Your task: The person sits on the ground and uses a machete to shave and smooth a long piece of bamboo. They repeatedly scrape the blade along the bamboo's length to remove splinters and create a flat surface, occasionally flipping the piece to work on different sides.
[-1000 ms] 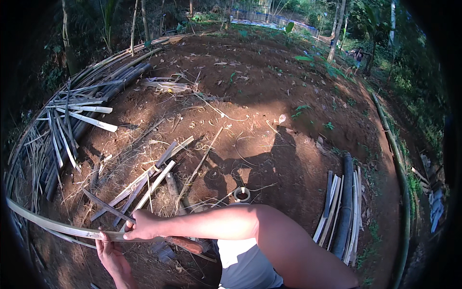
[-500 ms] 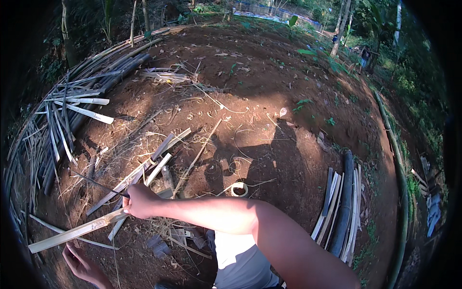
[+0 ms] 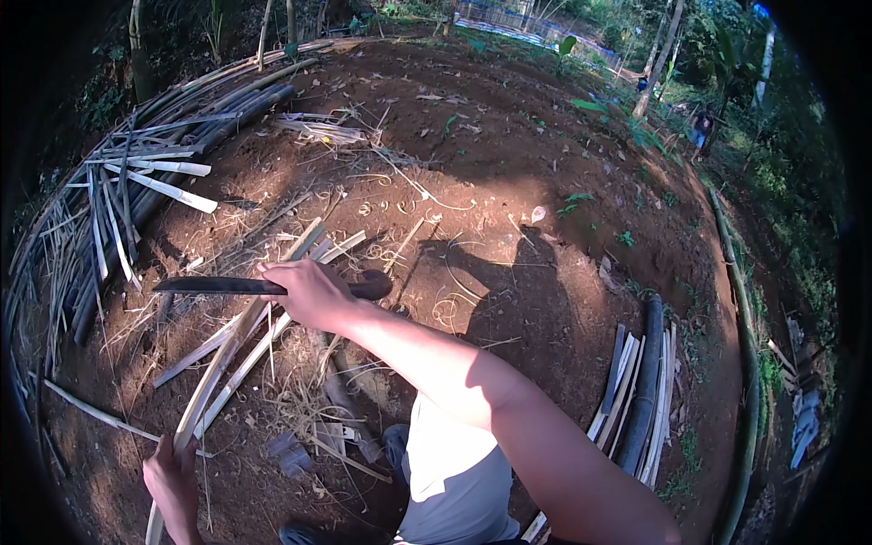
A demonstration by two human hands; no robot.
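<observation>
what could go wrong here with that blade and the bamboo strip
The right hand holds a long dark blade above the bamboo strip that the left hand grips at its lower end; a glancing stroke might slide down the strip toward those fingers. The person's leg sits close behind, so a miss might reach it. Loose split strips underfoot might shift.

The knife [image 3: 272, 286] is showing a dark, near-black blade and handle. The strip [image 3: 227, 363] is looking pale cream-yellow. The soil [image 3: 509, 154] is lying reddish-brown, crossed by dark shadow. The poles [image 3: 647, 381] are showing dark grey-green. The shorts [image 3: 450, 472] are appearing light grey.
</observation>
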